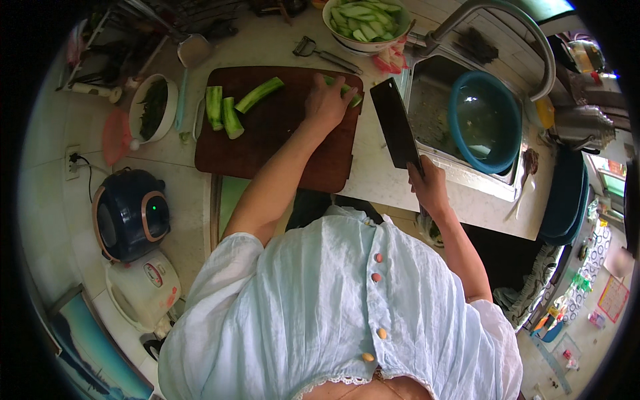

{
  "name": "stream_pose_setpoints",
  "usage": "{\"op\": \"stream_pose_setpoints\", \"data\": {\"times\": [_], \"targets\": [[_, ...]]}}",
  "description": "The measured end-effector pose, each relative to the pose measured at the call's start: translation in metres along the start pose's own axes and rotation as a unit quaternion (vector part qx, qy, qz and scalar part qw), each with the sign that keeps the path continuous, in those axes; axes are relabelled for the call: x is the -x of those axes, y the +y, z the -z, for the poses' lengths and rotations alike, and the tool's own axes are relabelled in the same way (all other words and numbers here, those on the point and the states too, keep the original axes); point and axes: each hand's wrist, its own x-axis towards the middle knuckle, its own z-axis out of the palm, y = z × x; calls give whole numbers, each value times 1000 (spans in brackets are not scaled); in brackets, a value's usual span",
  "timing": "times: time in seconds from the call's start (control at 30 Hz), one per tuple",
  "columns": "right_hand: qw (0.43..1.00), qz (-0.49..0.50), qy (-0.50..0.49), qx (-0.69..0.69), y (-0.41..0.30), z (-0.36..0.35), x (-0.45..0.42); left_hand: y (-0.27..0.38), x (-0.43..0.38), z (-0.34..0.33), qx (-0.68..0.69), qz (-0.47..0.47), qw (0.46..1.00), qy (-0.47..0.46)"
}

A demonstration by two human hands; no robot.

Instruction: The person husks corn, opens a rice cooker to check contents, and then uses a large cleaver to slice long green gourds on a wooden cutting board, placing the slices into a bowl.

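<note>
My left hand (327, 102) has its fingers around a peeled green vegetable piece (354, 98) at the upper right of the brown cutting board (280, 155). Three more pieces lie at the board's left: a slanted one (259, 94), an upright one (214, 107) and a shorter one (232, 119). A dark-bladed cleaver (395, 120) is held by its handle in my right hand (429, 185), its blade beside the board's right edge, over the counter. Beyond the board lie a peeler (325, 54) and a bowl (370, 46) of sliced green vegetable (367, 20).
Right of the cleaver is a sink (430, 85) with a blue basin (454, 120) of water under a curved faucet (545, 45). A white bowl of leafy greens (150, 107), a spatula (194, 50) and a dark rice cooker (132, 215) stand or lie at left.
</note>
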Motion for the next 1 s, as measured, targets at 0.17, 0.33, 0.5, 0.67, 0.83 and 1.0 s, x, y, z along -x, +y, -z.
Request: {"op": "stream_pose_setpoints", "data": {"times": [0.17, 0.33, 0.5, 0.67, 0.83, 1.0], "targets": [[999, 34, -1, 27, -2, -8, -11, -20, 14, -8, 30, -66, 997, 25], [993, 79, -43, 73, -15, -28, -20, -22, 80, 3, 49, -85, 994, 52], [973, 153, -69, 157, -33, -48, -22, -25, 103, -2, 115, -26, 992, 50], [957, 178, -71, 218, -48, -55, -17, -29, 106, -13, 118, -30, 989, 80], [941, 208, -77, 254, -53, -50, -6, -28, 101, -17, 101, -42, 988, 108], [928, 182, -110, 306, -49, -59, -14, -28, 99, -17, 105, -54, 985, 126]]}}
